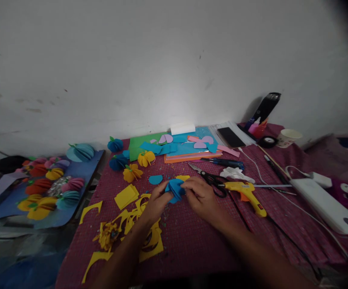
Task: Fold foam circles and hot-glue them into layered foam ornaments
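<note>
**Operator:** Which step is in hand?

**Guide:** Judged by posture, shaping or joining the leaves of the blue, rounded, layered paper-like piece (175, 188). It is located between both hands, above the maroon checked tablecloth (189, 249). The left hand (158, 200) pinches its left side between thumb and fingers; the right hand (200, 196) pinches its right edge with the fingertips.

**Operator:** What does the next move call for?

**Guide:** Probably steady left support, light right pressure, and leaves kept aligned.

**Operator:** State the counts.

**Guide:** Far left of the hands: two blue leaved paper balls (115, 145), two yellow leaved paper balls (132, 173). Just beyond the left hand: one flat blue half-disc (155, 180). Right: one yellow plastic glue gun (246, 193), one pair of black-handled scissors (208, 179). Fingers partly cover the held piece; its leaf count cannot be confirmed.
</note>
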The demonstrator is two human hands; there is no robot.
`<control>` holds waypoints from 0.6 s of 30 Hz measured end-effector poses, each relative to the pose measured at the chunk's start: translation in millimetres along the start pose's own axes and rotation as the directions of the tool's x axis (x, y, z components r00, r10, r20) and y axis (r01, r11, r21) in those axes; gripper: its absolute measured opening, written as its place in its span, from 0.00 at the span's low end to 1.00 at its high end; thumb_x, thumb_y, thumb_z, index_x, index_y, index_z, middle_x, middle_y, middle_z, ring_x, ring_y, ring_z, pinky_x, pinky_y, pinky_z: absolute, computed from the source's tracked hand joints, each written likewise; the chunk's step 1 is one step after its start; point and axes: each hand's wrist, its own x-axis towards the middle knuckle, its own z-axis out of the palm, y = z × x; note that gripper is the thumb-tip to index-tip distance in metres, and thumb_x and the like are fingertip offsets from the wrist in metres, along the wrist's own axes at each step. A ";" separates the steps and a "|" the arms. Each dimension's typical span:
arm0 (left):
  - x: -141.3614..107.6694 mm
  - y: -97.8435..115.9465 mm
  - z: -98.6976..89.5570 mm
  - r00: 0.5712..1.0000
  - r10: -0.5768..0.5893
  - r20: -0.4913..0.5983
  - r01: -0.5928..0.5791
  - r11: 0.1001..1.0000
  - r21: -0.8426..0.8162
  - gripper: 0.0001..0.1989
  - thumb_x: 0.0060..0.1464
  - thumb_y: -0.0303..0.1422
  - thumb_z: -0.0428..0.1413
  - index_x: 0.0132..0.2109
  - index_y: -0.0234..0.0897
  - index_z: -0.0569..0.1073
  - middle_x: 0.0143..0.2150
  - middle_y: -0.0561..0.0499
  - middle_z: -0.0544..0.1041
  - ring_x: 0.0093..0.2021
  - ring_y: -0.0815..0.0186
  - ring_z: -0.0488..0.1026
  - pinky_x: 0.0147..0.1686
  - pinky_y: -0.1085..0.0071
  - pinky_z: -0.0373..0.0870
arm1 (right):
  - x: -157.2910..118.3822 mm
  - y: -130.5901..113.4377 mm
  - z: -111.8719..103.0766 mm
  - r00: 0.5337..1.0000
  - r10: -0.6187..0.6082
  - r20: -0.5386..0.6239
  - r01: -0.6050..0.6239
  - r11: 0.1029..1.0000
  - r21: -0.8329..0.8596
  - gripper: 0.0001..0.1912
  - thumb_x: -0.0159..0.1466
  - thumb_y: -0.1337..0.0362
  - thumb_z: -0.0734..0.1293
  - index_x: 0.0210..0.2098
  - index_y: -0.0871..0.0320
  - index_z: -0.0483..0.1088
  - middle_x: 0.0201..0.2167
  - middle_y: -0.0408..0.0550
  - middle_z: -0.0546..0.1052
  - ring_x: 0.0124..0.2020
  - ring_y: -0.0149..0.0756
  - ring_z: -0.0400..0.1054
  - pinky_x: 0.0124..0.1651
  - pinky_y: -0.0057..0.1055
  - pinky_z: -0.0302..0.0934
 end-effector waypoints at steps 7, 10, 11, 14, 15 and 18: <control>-3.8 7.5 2.4 0.996 -0.023 -0.091 0.026 0.999 0.030 0.17 0.50 0.37 0.61 0.47 0.38 0.81 0.44 0.49 0.81 0.49 0.57 0.74 0.50 0.67 0.69 | -0.9 -4.1 -4.1 0.996 0.055 0.070 -0.056 0.998 0.012 0.11 0.64 0.66 0.69 0.47 0.53 0.73 0.42 0.50 0.77 0.43 0.41 0.72 0.47 0.38 0.67; -3.8 5.8 1.7 0.997 -0.037 -0.075 0.040 0.999 0.036 0.16 0.51 0.36 0.60 0.47 0.39 0.81 0.43 0.49 0.81 0.49 0.58 0.74 0.51 0.66 0.69 | -1.1 -5.2 -5.2 0.994 0.071 0.088 -0.073 0.997 0.015 0.12 0.63 0.64 0.70 0.46 0.54 0.73 0.41 0.50 0.77 0.43 0.41 0.72 0.47 0.39 0.67; -3.3 4.4 1.3 0.997 -0.040 -0.061 0.042 0.999 0.032 0.16 0.52 0.36 0.60 0.48 0.39 0.81 0.43 0.50 0.81 0.50 0.58 0.73 0.52 0.66 0.69 | -1.1 -5.5 -5.5 0.993 0.072 0.093 -0.074 0.997 0.016 0.12 0.63 0.64 0.70 0.46 0.54 0.73 0.42 0.50 0.77 0.43 0.42 0.72 0.47 0.39 0.67; -1.6 0.4 0.2 0.999 -0.038 -0.036 0.039 0.999 0.036 0.16 0.53 0.36 0.59 0.48 0.39 0.80 0.44 0.50 0.81 0.50 0.59 0.73 0.53 0.66 0.68 | -0.8 -6.4 -6.3 0.993 0.066 0.099 -0.068 0.997 0.021 0.13 0.62 0.63 0.70 0.47 0.54 0.72 0.43 0.51 0.77 0.44 0.43 0.72 0.49 0.40 0.67; -1.2 -0.3 -0.1 0.999 -0.034 -0.034 0.036 0.998 0.044 0.16 0.53 0.36 0.59 0.48 0.39 0.80 0.44 0.50 0.81 0.50 0.59 0.72 0.53 0.66 0.68 | -0.6 -6.7 -6.4 0.993 0.063 0.101 -0.065 0.998 0.023 0.13 0.62 0.63 0.71 0.47 0.54 0.72 0.43 0.51 0.77 0.45 0.43 0.72 0.49 0.40 0.67; -0.2 -0.5 -0.7 0.999 -0.030 -0.021 0.031 0.998 0.062 0.16 0.54 0.36 0.58 0.48 0.38 0.80 0.43 0.50 0.81 0.49 0.59 0.72 0.52 0.66 0.68 | -0.3 -7.1 -6.4 0.992 0.064 0.111 -0.066 0.998 0.021 0.14 0.61 0.64 0.71 0.47 0.54 0.72 0.43 0.52 0.77 0.45 0.43 0.72 0.49 0.41 0.67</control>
